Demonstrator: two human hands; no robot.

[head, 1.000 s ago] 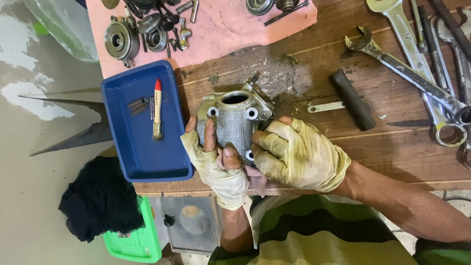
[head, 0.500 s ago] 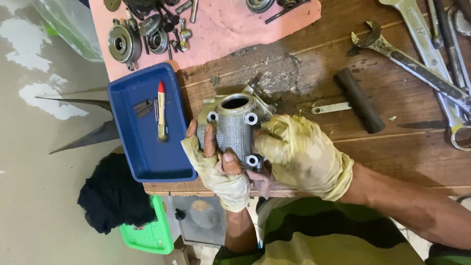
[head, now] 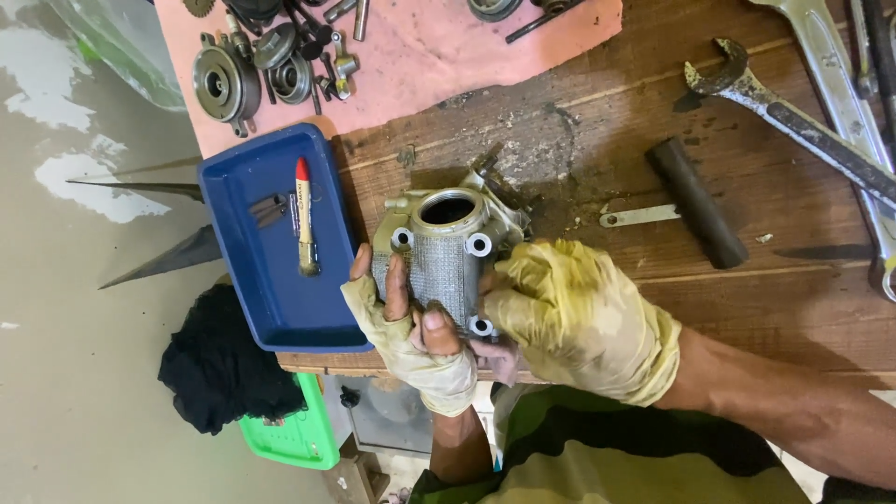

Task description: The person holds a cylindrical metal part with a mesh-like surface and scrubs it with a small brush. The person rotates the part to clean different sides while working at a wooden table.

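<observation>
Both hands hold a grey metal engine cylinder block (head: 446, 250) with fine cooling fins, a round bore at its top and bolt holes at its corners. It rests on the wooden bench (head: 775, 289) near the front edge. My left hand (head: 409, 334), in a torn, fingerless yellow glove, grips its left and lower side, bare fingers lying over the fins. My right hand (head: 574, 315), in a whole dirty yellow glove, clasps its right side.
A blue tray (head: 271, 308) left of the block holds a red-tipped tool (head: 303, 215) and a small dark part. A pink cloth (head: 439, 56) behind carries gears and engine parts. A black cylinder (head: 697, 203), a flat metal strip (head: 639, 217) and wrenches (head: 793, 117) lie to the right.
The view has shifted slightly; the hands keep their grip on the block, which stays in about the same place on the bench.
</observation>
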